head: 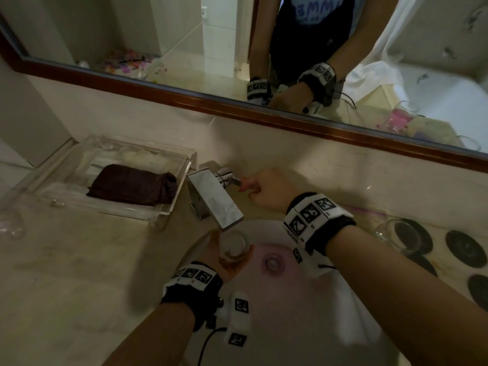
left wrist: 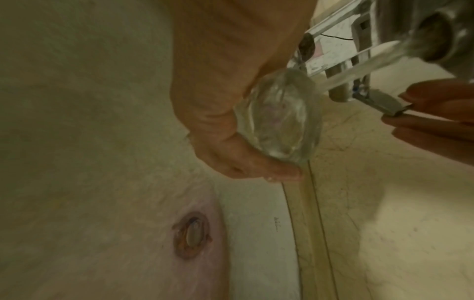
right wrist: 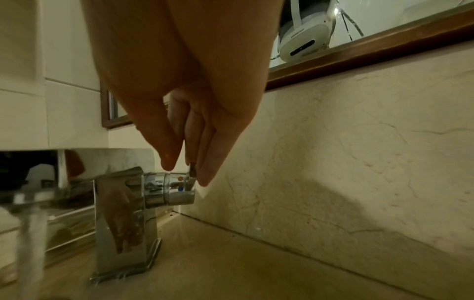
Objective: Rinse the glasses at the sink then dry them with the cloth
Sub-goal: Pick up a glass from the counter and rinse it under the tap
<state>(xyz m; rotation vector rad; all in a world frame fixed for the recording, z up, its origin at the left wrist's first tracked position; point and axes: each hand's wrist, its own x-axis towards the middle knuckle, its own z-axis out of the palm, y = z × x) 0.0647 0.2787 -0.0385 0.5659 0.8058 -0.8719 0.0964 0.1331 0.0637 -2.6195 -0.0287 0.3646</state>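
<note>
A clear glass is held upright in the left hand, whose fingers are curled round its side, over the white sink and directly beneath the spout of the chrome tap. In the right wrist view a stream of water is seen falling from the spout. The thin lever on the side of the tap is pinched between the thumb and fingers of the right hand. A dark folded cloth is laid in a clear tray on the worktop, left of the tap. A second glass is seen on the worktop to the right of the sink, beside dark round discs.
</note>
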